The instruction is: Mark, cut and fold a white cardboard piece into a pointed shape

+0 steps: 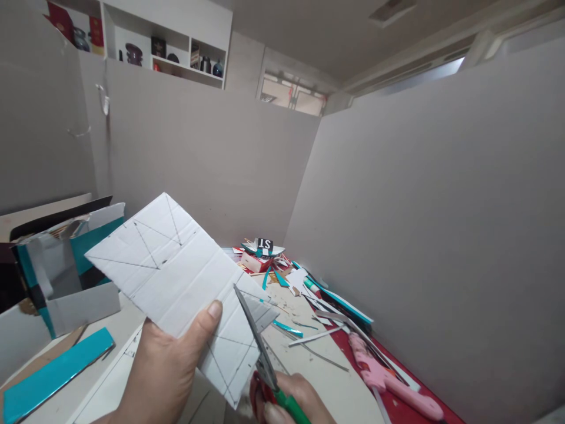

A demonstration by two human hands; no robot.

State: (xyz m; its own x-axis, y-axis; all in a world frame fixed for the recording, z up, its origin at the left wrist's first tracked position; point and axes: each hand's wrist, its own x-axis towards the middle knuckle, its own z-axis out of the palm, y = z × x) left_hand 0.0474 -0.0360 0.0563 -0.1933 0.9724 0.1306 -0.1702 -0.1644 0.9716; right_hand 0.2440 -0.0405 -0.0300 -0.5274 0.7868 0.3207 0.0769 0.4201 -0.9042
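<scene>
A white cardboard piece (189, 277) with pencilled triangles and crease lines is held up over the table. My left hand (172, 359) grips its lower edge, the thumb lying on the marked face. Scissors (253, 324) with a green and red handle are in my right hand (300, 397), at the bottom centre. Their blade lies across the right part of the cardboard, its tip near a crease. A narrow flap sticks out to the right behind the blade. The fingers of my right hand are wrapped round the handle and partly cut off by the frame.
A pink glue gun (388, 383) lies on a red surface at right. Cardboard strips and scraps (295, 280) litter the table's far end. A turquoise strip (57, 377) and opened boxes (66, 277) are at left. Grey partition walls (207, 159) enclose the table.
</scene>
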